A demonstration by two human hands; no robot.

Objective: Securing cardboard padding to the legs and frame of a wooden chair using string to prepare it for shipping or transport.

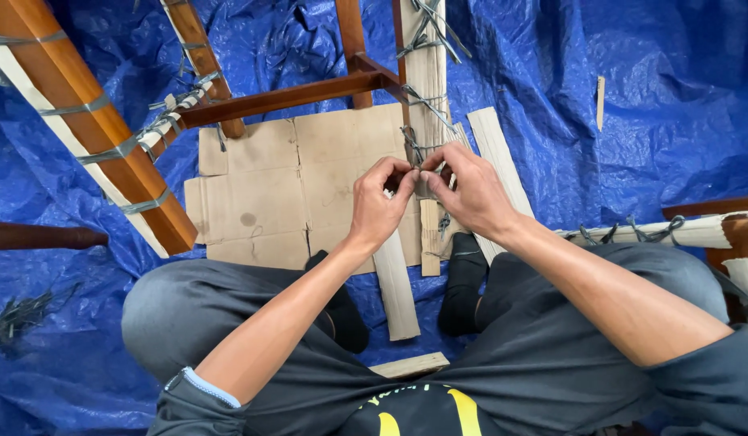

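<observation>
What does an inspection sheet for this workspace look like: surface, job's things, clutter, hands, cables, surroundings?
Surface: blue tarp, crumpled, with flattened cardboard sheet on it.
Job's things: grey strap tied round a cardboard-wrapped wooden leg.
Clutter: loose cardboard strips; bundle of grey straps lower left.
Hands: left hand and right hand pinch the strap together at the leg.
Cables: nothing seen.
Surroundings: wooden frame rail; wrapped, strapped leg at left; person seated, knees spread.

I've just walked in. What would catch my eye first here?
The crinkled blue tarp covering the whole floor. At centre, the left hand and right hand meet, pinching grey strap around a cardboard-wrapped wooden leg. A flattened cardboard sheet lies beneath.
</observation>
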